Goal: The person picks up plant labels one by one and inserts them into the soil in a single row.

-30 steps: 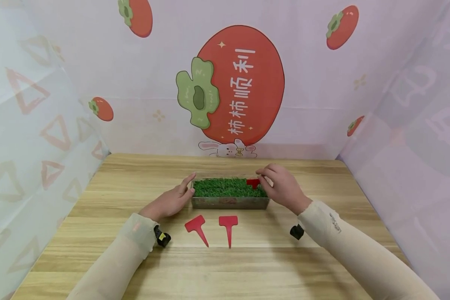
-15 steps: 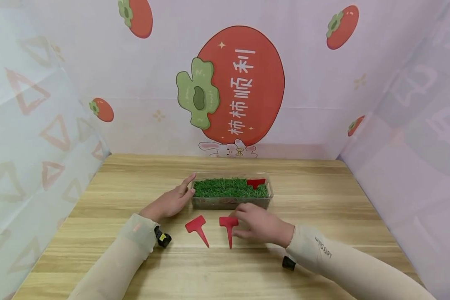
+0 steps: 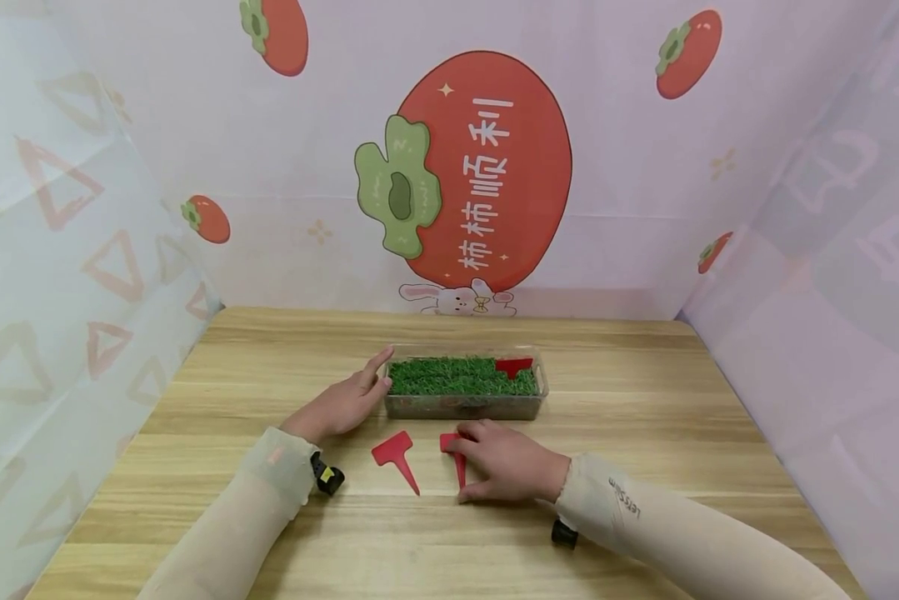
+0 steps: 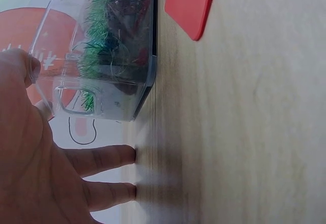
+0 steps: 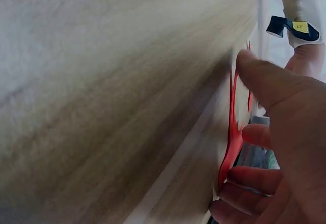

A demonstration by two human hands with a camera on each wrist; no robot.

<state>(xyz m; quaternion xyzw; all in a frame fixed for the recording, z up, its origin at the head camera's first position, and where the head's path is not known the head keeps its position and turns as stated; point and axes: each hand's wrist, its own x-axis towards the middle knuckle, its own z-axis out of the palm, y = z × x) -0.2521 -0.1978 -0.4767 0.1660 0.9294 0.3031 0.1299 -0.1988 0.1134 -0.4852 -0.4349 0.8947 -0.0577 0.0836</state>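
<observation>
Marker (image 3: 460, 470), red, between loosely bent, unclenched fingers (image 5: 254, 179) and parted thumb of right hand (image 3: 512, 462)

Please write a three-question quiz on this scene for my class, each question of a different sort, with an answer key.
1. Count: how many red T-shaped markers are outside the clear box?
2. Identify: which hand touches an end of the clear box?
3. True or false: the marker in the grass is nearer the box end away from that hand.

Key:
1. Two, both on the table.
2. The left hand; the right hand is at one of the markers on the table.
3. True.
</observation>
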